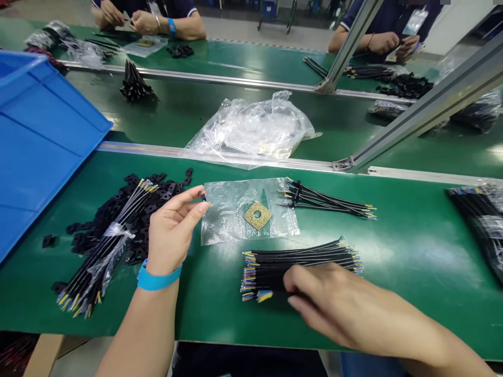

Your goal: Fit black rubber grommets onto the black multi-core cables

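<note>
My left hand [173, 228], with a blue wristband, pinches a small black plastic part [203, 197] between thumb and fingertips, above the left edge of a clear plastic bag. My right hand [328, 301] is closed at the near side of a stack of short black cables [271, 259] with coloured wire ends. A black cable with a blurred yellow end [265, 296] sticks out to the left of its fingers. On the clear bag [223, 214] lies a yellowish square pad [258, 215] with a round hole. Behind the stack lie several cables with black parts near their left ends [334, 199].
At left, a tied cable bundle [106, 246] rests on a heap of black plastic parts [98, 214], beside a blue bin [47, 125]. A crumpled plastic bag [255, 128] lies beyond the metal rail. A slanted metal post [424, 99] rises at right. People work across the table.
</note>
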Motion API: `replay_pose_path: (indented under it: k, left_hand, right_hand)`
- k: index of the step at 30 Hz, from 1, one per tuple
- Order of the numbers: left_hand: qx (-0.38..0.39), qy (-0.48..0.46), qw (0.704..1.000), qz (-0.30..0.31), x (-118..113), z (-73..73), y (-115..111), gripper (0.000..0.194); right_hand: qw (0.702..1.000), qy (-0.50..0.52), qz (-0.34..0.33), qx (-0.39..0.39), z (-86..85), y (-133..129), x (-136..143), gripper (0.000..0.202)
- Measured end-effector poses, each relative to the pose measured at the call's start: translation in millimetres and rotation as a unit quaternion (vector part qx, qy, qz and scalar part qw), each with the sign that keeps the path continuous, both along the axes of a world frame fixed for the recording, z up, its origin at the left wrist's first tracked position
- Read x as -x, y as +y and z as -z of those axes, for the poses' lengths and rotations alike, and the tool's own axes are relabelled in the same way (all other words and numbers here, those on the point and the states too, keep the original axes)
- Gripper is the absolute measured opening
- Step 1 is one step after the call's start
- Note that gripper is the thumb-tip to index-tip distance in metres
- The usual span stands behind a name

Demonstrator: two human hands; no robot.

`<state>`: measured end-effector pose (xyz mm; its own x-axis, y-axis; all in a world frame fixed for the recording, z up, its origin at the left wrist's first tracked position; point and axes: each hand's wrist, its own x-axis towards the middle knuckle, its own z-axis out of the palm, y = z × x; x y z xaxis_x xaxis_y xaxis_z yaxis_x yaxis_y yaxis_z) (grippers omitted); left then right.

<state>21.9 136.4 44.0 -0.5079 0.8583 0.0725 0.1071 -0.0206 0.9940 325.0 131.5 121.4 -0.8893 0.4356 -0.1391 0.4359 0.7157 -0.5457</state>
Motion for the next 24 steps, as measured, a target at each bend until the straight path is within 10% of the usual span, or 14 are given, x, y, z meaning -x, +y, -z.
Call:
replay_pose_path:
  k: [4, 10, 24]
  left_hand:
    - [0.017, -0.008, 1.0, 0.015, 0, 2.7, -2, 0.046]
    - [0.032, -0.018, 0.999, 0.031, 1, 5.1, -4, 0.048]
    - [0.074, -0.026, 0.995, 0.068, -4, -1.2, -4, 0.048]
  right_hand:
    - [0.973, 0.098, 0.162, -0.129, 20.5, 26, -3, 0.011]
    - [0.958, 0.021, 0.153, -0.241, 85.3, 53, 14, 0.019]
    - [0.941, -0.014, 0.128, -0.312, 87.2, 50, 13, 0.026]
